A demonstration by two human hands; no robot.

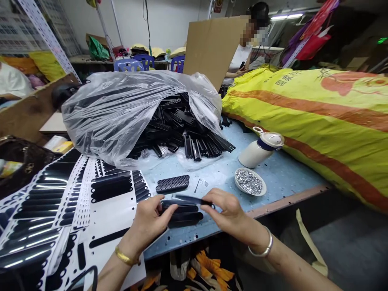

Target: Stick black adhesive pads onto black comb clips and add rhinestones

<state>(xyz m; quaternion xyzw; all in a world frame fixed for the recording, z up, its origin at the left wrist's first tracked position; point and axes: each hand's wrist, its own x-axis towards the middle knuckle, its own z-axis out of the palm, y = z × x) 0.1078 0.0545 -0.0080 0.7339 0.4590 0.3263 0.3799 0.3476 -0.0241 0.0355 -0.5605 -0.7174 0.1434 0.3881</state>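
Observation:
My left hand [151, 216] pinches the left end of a thin black strip [186, 199] near the front edge of the blue table. At its right end the strip is between the thumb and fingers of my right hand [227, 210]. Beneath it lie black plastic pieces [184, 218] side by side. Just behind is a black piece with a meshed surface [172, 184]. Sheets of black stickers [112, 186] spread out on the left. A white dish of small silvery bits [250, 182] stands to the right.
A clear plastic bag [106, 109] spills black comb-like parts [194, 141] at the back. A white bottle [257, 151] leans beside the dish. Yellow sacks [303, 101] line the right side. A person [242, 56] sits behind a cardboard sheet [212, 48].

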